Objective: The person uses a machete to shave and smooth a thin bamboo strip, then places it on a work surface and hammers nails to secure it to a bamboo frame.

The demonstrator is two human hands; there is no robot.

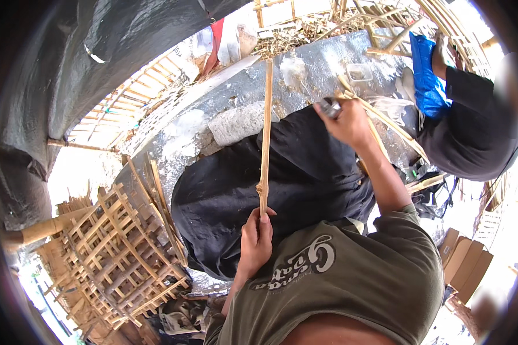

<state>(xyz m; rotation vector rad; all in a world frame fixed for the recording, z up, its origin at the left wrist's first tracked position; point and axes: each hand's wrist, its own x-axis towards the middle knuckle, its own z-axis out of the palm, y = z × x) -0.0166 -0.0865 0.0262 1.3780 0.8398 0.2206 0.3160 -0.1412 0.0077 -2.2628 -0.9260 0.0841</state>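
A long pale bamboo stick (267,126) with a knobby joint near its lower end stands out away from me over black cloth (224,195) across my lap. My left hand (255,238) is closed around its near end. To the right and farther out, my right hand (351,123) is closed on a short grey metal tool (328,108), blurred and partly covered by the fingers, so its kind does not show. The tool is apart from the stick. Split bamboo strips (394,123) lie on the ground beyond my right forearm.
A woven bamboo lattice (121,247) stands at the left. Another person (477,126) sits at the right beside blue plastic (426,75). A flat grey block (242,122), a clear tray (360,73) and bamboo shavings (305,34) lie ahead; cardboard (466,261) is at lower right.
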